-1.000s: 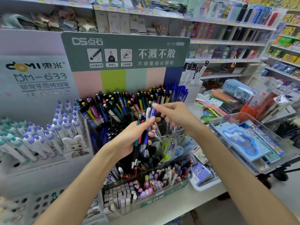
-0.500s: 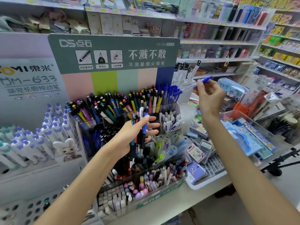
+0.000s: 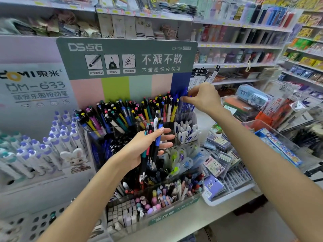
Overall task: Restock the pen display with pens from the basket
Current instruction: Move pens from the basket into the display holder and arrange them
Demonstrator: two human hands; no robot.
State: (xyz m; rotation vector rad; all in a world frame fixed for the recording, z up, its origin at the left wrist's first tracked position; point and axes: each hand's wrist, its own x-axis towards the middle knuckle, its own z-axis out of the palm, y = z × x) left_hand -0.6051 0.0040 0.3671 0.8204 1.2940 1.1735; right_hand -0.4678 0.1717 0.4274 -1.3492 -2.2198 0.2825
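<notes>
1. The right hand was held at the back right corner of the display, its fingertips pinched on a blue pen among the blue pens there.
2. The left hand was kept lower, in front of the display, with a bunch of pens gripped between thumb and fingers, tips down.
3. The step was judged to be the seating of the blue pen in its own colour section, beside the yellow and black ones.
4. It would best have been lowered tip first and let go only once it stood among its neighbours, so that none was knocked askew.
5. The bunch was best held upright and clear of the front rows, so that the next pen could be drawn out by the right hand.
6. A basket could not be told for certain; a clear bin of packaged goods was seen to the right.
</notes>
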